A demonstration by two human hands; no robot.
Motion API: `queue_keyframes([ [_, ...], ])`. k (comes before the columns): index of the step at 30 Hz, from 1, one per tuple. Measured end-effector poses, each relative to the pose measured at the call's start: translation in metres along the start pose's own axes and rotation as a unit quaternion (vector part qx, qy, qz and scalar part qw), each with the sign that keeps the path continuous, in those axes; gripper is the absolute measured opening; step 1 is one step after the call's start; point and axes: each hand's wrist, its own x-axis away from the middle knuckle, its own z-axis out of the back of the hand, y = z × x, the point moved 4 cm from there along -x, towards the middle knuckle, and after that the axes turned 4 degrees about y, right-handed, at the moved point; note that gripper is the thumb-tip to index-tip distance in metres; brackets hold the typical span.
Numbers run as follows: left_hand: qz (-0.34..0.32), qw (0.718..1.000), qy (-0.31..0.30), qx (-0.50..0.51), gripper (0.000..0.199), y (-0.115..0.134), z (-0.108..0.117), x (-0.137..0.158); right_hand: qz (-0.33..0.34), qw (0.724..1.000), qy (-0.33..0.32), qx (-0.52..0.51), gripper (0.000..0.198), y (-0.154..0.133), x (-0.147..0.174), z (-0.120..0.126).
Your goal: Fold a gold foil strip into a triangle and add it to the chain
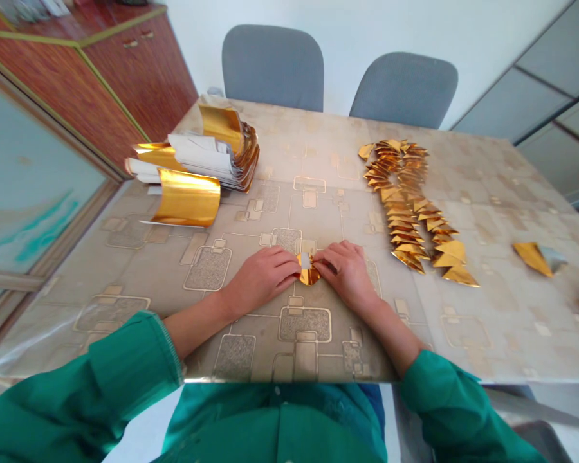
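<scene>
Patterned tabletop (125, 257) with two grey chairs (273, 64) behind it, and both hands working one small gold foil piece.

Largest of the things on it is a stack of gold foil sheets (207, 161) at the far left, then a double row of folded gold triangles (415, 206) at the right, with one loose folded piece (535, 257) near the right edge. Near the front edge, the left hand (263, 276) and right hand (350, 273) lie knuckles up, fingertips pinching the gold foil piece (309, 273) between them against the surface.
</scene>
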Motion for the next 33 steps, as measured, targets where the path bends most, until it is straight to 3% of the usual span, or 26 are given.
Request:
queue_keyframes([
  [6, 0.035, 0.999, 0.004, 0.035, 0.014, -0.002, 0.0, 0.0, -0.006, 0.999, -0.025, -0.019, 0.013, 0.001, -0.002, 0.002],
  [10, 0.096, 0.993, 0.026, 0.057, 0.011, -0.007, 0.0, 0.0, 0.015, 0.996, -0.066, -0.056, 0.026, 0.001, 0.001, 0.009],
  [16, 0.176, 0.98, 0.048, 0.08, 0.004, -0.015, -0.001, 0.0, 0.014, 0.996, -0.069, -0.049, 0.02, 0.003, 0.001, 0.01],
  [20, 0.179, 0.98, 0.052, 0.07, 0.002, -0.017, -0.002, -0.001, -0.015, 0.997, -0.051, -0.063, 0.02, 0.004, -0.003, 0.004],
  [27, 0.121, 0.987, 0.064, 0.079, 0.011, -0.016, -0.004, -0.004, -0.07, 0.993, -0.013, -0.098, 0.002, 0.005, -0.004, 0.005],
  [33, 0.113, 0.99, 0.061, 0.057, 0.013, -0.017, -0.005, -0.004, -0.069, 0.993, -0.009, -0.096, 0.009, 0.006, -0.002, 0.006],
])
